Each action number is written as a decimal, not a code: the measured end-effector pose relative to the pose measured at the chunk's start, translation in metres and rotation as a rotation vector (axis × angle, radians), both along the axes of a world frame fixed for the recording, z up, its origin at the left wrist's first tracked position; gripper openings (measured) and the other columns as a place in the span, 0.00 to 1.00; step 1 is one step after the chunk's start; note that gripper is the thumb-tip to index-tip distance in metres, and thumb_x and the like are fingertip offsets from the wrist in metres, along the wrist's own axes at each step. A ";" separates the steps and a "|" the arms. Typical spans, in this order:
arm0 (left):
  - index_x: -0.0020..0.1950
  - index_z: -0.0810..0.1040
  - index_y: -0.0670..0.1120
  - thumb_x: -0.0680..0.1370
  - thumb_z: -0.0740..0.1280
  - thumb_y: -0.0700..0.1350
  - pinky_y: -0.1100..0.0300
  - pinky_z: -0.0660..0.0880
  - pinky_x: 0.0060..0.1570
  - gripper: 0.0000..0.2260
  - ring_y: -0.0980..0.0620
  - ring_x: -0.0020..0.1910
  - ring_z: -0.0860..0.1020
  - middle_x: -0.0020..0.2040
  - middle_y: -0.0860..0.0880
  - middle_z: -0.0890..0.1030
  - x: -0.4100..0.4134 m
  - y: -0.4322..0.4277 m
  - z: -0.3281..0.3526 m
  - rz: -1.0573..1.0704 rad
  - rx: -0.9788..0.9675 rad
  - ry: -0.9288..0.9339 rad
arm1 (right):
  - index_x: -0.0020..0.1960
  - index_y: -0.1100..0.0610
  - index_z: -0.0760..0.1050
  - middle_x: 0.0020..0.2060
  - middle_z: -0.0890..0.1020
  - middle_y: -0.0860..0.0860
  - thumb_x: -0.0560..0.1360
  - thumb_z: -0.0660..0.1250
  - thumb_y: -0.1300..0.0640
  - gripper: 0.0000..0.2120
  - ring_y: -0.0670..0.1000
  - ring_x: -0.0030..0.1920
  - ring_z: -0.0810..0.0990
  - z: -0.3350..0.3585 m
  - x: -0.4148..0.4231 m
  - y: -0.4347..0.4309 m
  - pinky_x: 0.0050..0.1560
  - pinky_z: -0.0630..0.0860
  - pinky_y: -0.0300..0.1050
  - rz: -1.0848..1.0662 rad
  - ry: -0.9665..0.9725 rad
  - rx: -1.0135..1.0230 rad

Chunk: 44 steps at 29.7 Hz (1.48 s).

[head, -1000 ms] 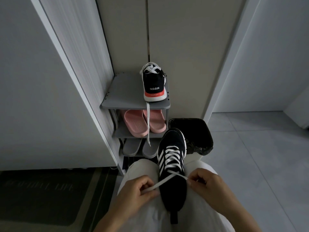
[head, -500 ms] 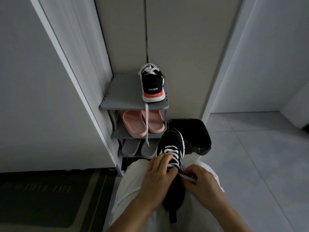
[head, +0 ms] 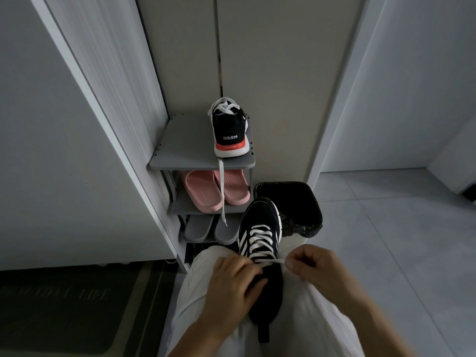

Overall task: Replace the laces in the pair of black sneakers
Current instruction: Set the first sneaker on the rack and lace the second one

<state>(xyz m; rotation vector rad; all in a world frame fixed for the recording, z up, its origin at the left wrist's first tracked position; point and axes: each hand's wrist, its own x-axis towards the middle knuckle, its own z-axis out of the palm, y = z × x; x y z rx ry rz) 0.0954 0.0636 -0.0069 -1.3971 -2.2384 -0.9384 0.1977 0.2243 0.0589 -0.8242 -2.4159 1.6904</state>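
Rack: second sneaker on top, pink slippers middle, grey slippers lowest.
Bin: black liner.
Lap: sneaker.
Left hand: gripping sneaker's collar, earlier over the lacing.
Right hand: pinching lace, now taut.

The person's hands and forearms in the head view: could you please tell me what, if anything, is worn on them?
Nothing is worn: the left hand and right hand are bare, with no gloves, rings or watch visible, and both forearms show no sleeves.
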 end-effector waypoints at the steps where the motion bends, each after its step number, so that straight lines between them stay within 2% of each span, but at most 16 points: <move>1: 0.47 0.72 0.53 0.75 0.63 0.53 0.66 0.65 0.46 0.06 0.58 0.44 0.71 0.43 0.56 0.73 -0.003 0.000 0.003 0.007 0.041 -0.085 | 0.37 0.51 0.78 0.29 0.79 0.40 0.73 0.69 0.61 0.08 0.39 0.32 0.75 0.005 -0.001 0.002 0.35 0.70 0.29 0.065 -0.012 0.047; 3: 0.48 0.72 0.54 0.75 0.63 0.58 0.68 0.66 0.48 0.09 0.60 0.46 0.71 0.46 0.58 0.72 -0.010 0.003 0.009 0.025 0.081 -0.218 | 0.38 0.48 0.76 0.34 0.80 0.39 0.73 0.67 0.63 0.11 0.38 0.37 0.76 0.013 -0.002 0.005 0.39 0.71 0.29 0.170 -0.010 0.196; 5: 0.51 0.72 0.54 0.73 0.62 0.61 0.69 0.64 0.51 0.13 0.60 0.48 0.69 0.48 0.58 0.70 -0.016 0.010 0.012 0.026 0.028 -0.231 | 0.39 0.47 0.76 0.38 0.78 0.41 0.73 0.67 0.62 0.10 0.42 0.40 0.77 0.015 -0.002 0.008 0.40 0.73 0.33 0.227 0.025 0.421; 9: 0.41 0.75 0.51 0.71 0.63 0.50 0.66 0.62 0.47 0.05 0.56 0.43 0.70 0.43 0.56 0.70 -0.017 0.028 0.014 0.040 -0.070 -0.052 | 0.37 0.49 0.77 0.34 0.77 0.43 0.65 0.68 0.58 0.05 0.43 0.31 0.75 0.011 -0.005 0.011 0.33 0.66 0.31 0.206 0.144 0.907; 12: 0.37 0.74 0.47 0.70 0.62 0.46 0.64 0.64 0.43 0.04 0.55 0.40 0.69 0.39 0.52 0.74 -0.018 0.029 0.016 0.105 -0.035 -0.006 | 0.34 0.50 0.77 0.32 0.77 0.45 0.63 0.69 0.57 0.03 0.47 0.29 0.77 0.006 -0.001 0.019 0.33 0.67 0.38 0.079 0.140 1.029; 15: 0.39 0.70 0.50 0.71 0.63 0.46 0.66 0.64 0.42 0.02 0.56 0.38 0.69 0.38 0.53 0.74 -0.021 0.023 0.015 0.126 -0.032 -0.089 | 0.35 0.52 0.80 0.30 0.78 0.47 0.64 0.76 0.61 0.06 0.52 0.29 0.77 0.002 0.013 0.036 0.31 0.64 0.36 -0.120 0.040 0.965; 17: 0.41 0.70 0.51 0.72 0.66 0.47 0.67 0.66 0.39 0.05 0.59 0.36 0.70 0.37 0.56 0.73 -0.020 0.022 0.019 0.135 -0.026 -0.291 | 0.37 0.53 0.83 0.30 0.75 0.46 0.67 0.75 0.58 0.02 0.50 0.30 0.74 0.002 0.019 0.042 0.29 0.61 0.35 -0.248 -0.034 0.890; 20: 0.40 0.72 0.52 0.72 0.71 0.51 0.69 0.69 0.34 0.08 0.58 0.34 0.74 0.32 0.58 0.74 -0.010 0.023 0.031 0.118 0.017 -0.571 | 0.37 0.54 0.82 0.28 0.77 0.46 0.70 0.73 0.54 0.05 0.50 0.28 0.75 0.005 0.015 0.036 0.28 0.71 0.43 -0.271 0.029 0.810; 24: 0.49 0.75 0.60 0.70 0.65 0.62 0.69 0.72 0.46 0.11 0.65 0.43 0.76 0.42 0.66 0.77 0.031 0.033 0.053 -0.164 0.072 -0.774 | 0.35 0.54 0.81 0.20 0.77 0.46 0.70 0.72 0.55 0.06 0.48 0.23 0.76 0.026 -0.004 0.011 0.27 0.73 0.42 -0.269 0.221 0.777; 26: 0.56 0.71 0.61 0.72 0.69 0.56 0.72 0.69 0.52 0.15 0.70 0.50 0.73 0.49 0.68 0.75 0.051 0.047 0.064 -0.261 0.091 -0.848 | 0.38 0.54 0.82 0.22 0.78 0.46 0.70 0.72 0.56 0.03 0.47 0.23 0.76 0.037 -0.013 0.000 0.27 0.75 0.42 -0.256 0.341 0.770; 28: 0.49 0.73 0.54 0.72 0.69 0.48 0.70 0.69 0.47 0.08 0.67 0.45 0.75 0.41 0.65 0.77 0.060 0.059 0.073 -0.295 0.139 -1.008 | 0.41 0.55 0.83 0.25 0.80 0.47 0.70 0.70 0.56 0.04 0.47 0.24 0.77 0.043 -0.016 -0.003 0.27 0.77 0.43 -0.270 0.423 0.803; 30: 0.38 0.74 0.49 0.70 0.67 0.50 0.66 0.70 0.41 0.06 0.63 0.34 0.75 0.31 0.59 0.77 0.058 0.061 0.080 -0.315 0.146 -1.151 | 0.41 0.55 0.83 0.27 0.81 0.49 0.69 0.68 0.56 0.06 0.50 0.25 0.78 0.047 -0.015 0.004 0.27 0.77 0.45 -0.286 0.425 0.877; 33: 0.35 0.74 0.52 0.75 0.68 0.47 0.67 0.69 0.34 0.08 0.61 0.26 0.71 0.24 0.55 0.73 0.042 0.036 0.080 -0.340 0.007 -1.176 | 0.41 0.55 0.82 0.29 0.81 0.49 0.67 0.74 0.59 0.03 0.53 0.25 0.78 0.044 -0.006 0.024 0.27 0.76 0.45 -0.321 0.347 1.016; 37: 0.42 0.80 0.50 0.72 0.68 0.48 0.67 0.69 0.35 0.03 0.60 0.31 0.72 0.30 0.55 0.76 0.005 -0.016 0.069 -0.257 -0.099 -1.184 | 0.41 0.56 0.82 0.31 0.82 0.50 0.65 0.77 0.61 0.06 0.55 0.25 0.78 0.031 0.011 0.035 0.27 0.72 0.40 -0.332 0.231 1.057; 40: 0.40 0.81 0.45 0.75 0.68 0.41 0.65 0.67 0.29 0.04 0.58 0.26 0.69 0.26 0.52 0.72 -0.020 -0.051 0.066 -0.142 -0.123 -1.294 | 0.39 0.55 0.82 0.32 0.82 0.49 0.64 0.77 0.62 0.07 0.54 0.27 0.78 0.013 0.021 0.044 0.28 0.66 0.36 -0.357 0.132 1.022; 44: 0.40 0.82 0.42 0.72 0.67 0.44 0.64 0.66 0.29 0.07 0.54 0.25 0.67 0.25 0.47 0.71 -0.036 -0.077 0.069 -0.028 -0.129 -1.366 | 0.42 0.53 0.81 0.37 0.82 0.49 0.69 0.73 0.55 0.03 0.54 0.34 0.78 -0.017 0.033 0.057 0.30 0.66 0.38 -0.304 -0.105 0.867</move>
